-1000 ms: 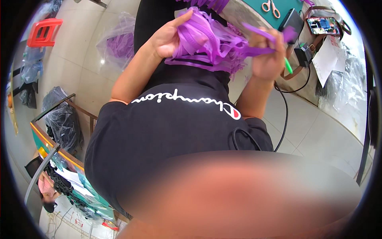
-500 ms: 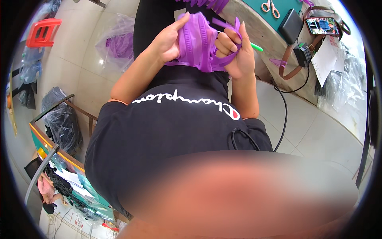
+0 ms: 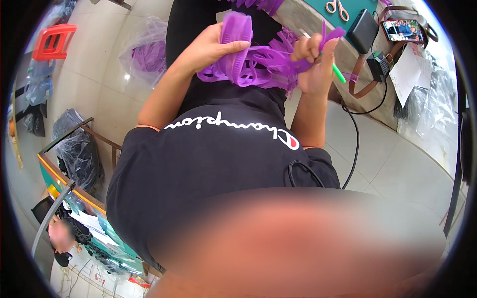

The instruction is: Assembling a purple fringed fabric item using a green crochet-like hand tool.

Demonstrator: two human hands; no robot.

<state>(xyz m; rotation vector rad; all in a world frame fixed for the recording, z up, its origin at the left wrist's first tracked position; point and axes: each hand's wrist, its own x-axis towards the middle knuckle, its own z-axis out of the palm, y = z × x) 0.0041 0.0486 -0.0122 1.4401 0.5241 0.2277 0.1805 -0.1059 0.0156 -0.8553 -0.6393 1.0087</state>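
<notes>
My left hand (image 3: 208, 49) is closed on a translucent purple ribbed rubber piece (image 3: 235, 31), its thumb lying across the bands. Thin purple loops and strips (image 3: 261, 62) run from that piece across my lap toward my right hand (image 3: 315, 67). The right fingers are closed on a bunch of purple strips (image 3: 334, 35). Also in that fist is a slim tool with a bright green handle (image 3: 339, 73); a pale thin end shows above the fingers, but its kind is unclear.
At the upper right, a green-topped table (image 3: 320, 7) bears scissors (image 3: 338, 9), a black box (image 3: 362, 31) and a phone (image 3: 403, 31). A clear bag of purple pieces (image 3: 149, 54) lies on the floor, left. Farther left are a red stool (image 3: 53, 41) and a person (image 3: 62, 236).
My right hand has moved right, away from the left, with purple strips and the green-handled tool. The ribbed piece has turned in my left hand, and loops now spread between the hands.
</notes>
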